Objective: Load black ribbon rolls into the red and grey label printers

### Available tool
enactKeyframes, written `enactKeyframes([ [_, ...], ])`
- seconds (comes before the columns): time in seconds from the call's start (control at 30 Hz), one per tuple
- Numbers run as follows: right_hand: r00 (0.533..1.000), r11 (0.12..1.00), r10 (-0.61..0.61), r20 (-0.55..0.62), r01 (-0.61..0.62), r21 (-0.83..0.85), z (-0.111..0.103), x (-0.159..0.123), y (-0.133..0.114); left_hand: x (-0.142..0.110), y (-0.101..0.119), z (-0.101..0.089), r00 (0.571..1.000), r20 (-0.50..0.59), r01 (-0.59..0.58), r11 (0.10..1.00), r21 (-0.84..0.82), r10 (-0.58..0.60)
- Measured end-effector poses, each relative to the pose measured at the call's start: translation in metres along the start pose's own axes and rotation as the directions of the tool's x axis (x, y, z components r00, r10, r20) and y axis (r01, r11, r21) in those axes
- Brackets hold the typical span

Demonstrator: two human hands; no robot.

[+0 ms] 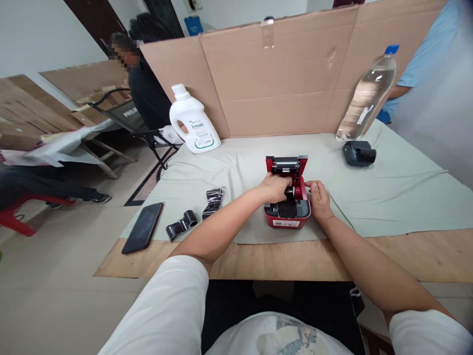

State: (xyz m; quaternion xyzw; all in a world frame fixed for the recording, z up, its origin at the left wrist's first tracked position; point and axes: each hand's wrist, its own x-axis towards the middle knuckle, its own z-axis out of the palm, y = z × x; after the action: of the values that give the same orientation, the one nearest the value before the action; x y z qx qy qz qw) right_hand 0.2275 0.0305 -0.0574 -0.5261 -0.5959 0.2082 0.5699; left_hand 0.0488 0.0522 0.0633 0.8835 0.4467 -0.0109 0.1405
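Note:
A small red and black label printer [286, 217] stands near the table's front edge with its lid [286, 161] raised. My left hand [275, 188] reaches into the open printer from the left. Its fingertips are bent around something beside a dark spool in the middle, partly hidden. On the printer's right side, my right hand [320, 199] has its fingers curled, with the index fingertip and thumb at the red side wall. Two rolls of shiny black ribbon, a nearer roll [182, 224] and a farther roll [213, 202], lie on the cloth left of the printer.
A phone [143, 228] lies at the table's left edge. Behind stand a white detergent bottle [194, 121], a tall water bottle [369, 93] and a black device [359, 154]. A cardboard screen [281, 84] closes off the back. People are beyond it, left and right.

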Motion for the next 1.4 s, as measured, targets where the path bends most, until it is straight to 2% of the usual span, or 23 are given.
enactKeyframes([
  [0.07,1.000,1.000,0.012,0.007,-0.012,0.000,-0.001,0.000,0.000,-0.006,-0.008,0.003,0.996,-0.089,-0.027,0.982,-0.186,0.010],
  [0.13,1.000,1.000,0.023,0.007,-0.023,0.002,-0.001,0.000,0.000,-0.016,-0.015,0.003,0.984,-0.177,-0.097,0.906,-0.411,0.025],
  [0.23,1.000,1.000,0.026,0.004,-0.026,0.009,-0.001,-0.001,-0.002,-0.040,-0.029,-0.001,0.958,-0.285,-0.234,0.643,-0.729,0.026],
  [0.3,1.000,1.000,0.027,0.010,-0.027,0.014,0.000,-0.002,-0.003,-0.062,-0.044,-0.006,0.956,-0.291,-0.246,0.457,-0.855,-0.030],
  [0.33,0.999,0.999,0.029,0.015,-0.029,0.017,0.000,-0.002,-0.004,-0.074,-0.053,-0.009,0.961,-0.266,-0.217,0.396,-0.892,-0.072],
  [0.4,0.999,0.999,0.036,0.016,-0.036,0.016,0.001,-0.003,-0.005,-0.101,-0.076,-0.016,0.969,-0.178,-0.108,0.352,-0.930,-0.173],
  [0.5,0.999,0.998,0.052,0.011,-0.052,0.020,0.003,-0.003,-0.006,-0.143,-0.120,-0.027,0.959,0.025,0.138,0.390,-0.911,-0.281],
  [0.57,0.998,0.997,0.063,0.016,-0.064,0.033,0.004,-0.003,-0.008,-0.167,-0.153,-0.033,0.926,0.081,0.254,0.449,-0.857,-0.369],
  [0.63,0.997,0.996,0.069,0.023,-0.070,0.046,0.004,-0.003,-0.009,-0.186,-0.186,-0.034,0.866,0.090,0.352,0.473,-0.807,-0.491],
  [0.73,0.997,0.996,0.073,0.023,-0.074,0.054,0.005,-0.004,-0.010,-0.202,-0.229,-0.028,0.746,0.062,0.483,0.475,-0.735,-0.663],
  [0.77,0.997,0.996,0.076,0.022,-0.077,0.055,0.005,-0.004,-0.010,-0.203,-0.240,-0.023,0.719,0.059,0.522,0.482,-0.704,-0.693],
  [0.83,0.997,0.995,0.081,0.020,-0.082,0.055,0.005,-0.005,-0.010,-0.201,-0.253,-0.012,0.703,0.045,0.577,0.532,-0.619,-0.709],
  [0.9,0.996,0.995,0.085,0.020,-0.086,0.054,0.005,-0.005,-0.009,-0.193,-0.257,-0.002,0.718,0.015,0.618,0.627,-0.475,-0.696],
  [0.97,0.996,0.995,0.087,0.021,-0.088,0.054,0.005,-0.006,-0.008,-0.183,-0.253,0.005,0.716,-0.018,0.670,0.694,-0.263,-0.698],
  [1.03,0.996,0.995,0.084,0.020,-0.085,0.052,0.005,-0.006,-0.007,-0.172,-0.243,0.006,0.695,-0.060,0.714,0.697,-0.063,-0.717],
  [1.07,0.997,0.996,0.079,0.017,-0.080,0.050,0.005,-0.006,-0.007,-0.166,-0.236,0.005,0.700,-0.092,0.711,0.703,0.003,-0.708],
  [1.13,0.998,0.997,0.070,0.008,-0.070,0.041,0.005,-0.006,-0.007,-0.153,-0.219,0.003,0.764,-0.137,0.643,0.763,0.072,-0.631],
  [1.2,0.997,0.997,0.070,0.006,-0.071,0.031,0.005,-0.005,-0.008,-0.142,-0.202,0.004,0.851,-0.107,0.525,0.844,0.108,-0.515],
  [1.23,0.997,0.997,0.074,0.009,-0.074,0.030,0.004,-0.006,-0.008,-0.136,-0.194,0.005,0.878,-0.068,0.479,0.869,0.127,-0.474],
  [1.3,0.997,0.996,0.077,0.017,-0.078,0.035,0.004,-0.006,-0.009,-0.129,-0.184,0.009,0.895,-0.003,0.439,0.881,0.175,-0.445],
  [1.4,0.997,0.997,0.070,0.018,-0.071,0.038,0.004,-0.007,-0.009,-0.130,-0.178,0.009,0.893,0.009,0.440,0.878,0.189,-0.449],
])
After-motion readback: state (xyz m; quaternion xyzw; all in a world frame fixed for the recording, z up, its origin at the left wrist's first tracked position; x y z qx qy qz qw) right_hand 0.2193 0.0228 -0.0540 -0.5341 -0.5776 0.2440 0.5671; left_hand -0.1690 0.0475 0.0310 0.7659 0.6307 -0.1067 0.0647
